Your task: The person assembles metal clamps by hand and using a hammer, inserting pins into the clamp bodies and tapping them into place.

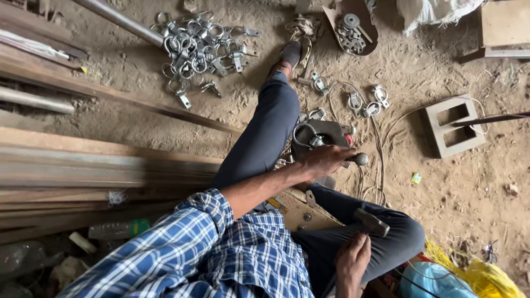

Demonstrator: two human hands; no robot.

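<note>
Down on the sandy ground between the outstretched legs, the left hand (pixel 326 160) reaches forward with its fingers curled shut around a small rounded metal piece (pixel 360 159), held just beside a dark metal block (pixel 326 134) that carries a ring clamp (pixel 302 134) on its top. Close to the body, the right hand (pixel 353 259) is wrapped tightly around the handle of a hammer (pixel 371 222), whose dark head rests over the bent right knee. A tan board with bolts (pixel 301 212) lies under the legs, touching the thigh. Loose clamps (pixel 367 102) are scattered in the sand beyond the block, with a thin wire (pixel 378 149) looping past them. Farther off, a large heap of silver clamps (pixel 201 49) sits near a metal pipe (pixel 118 19), well apart from the hands. Long wooden planks (pixel 83 160) run along the left side, and a hollow concrete block (pixel 452 124) stands on the right
</note>
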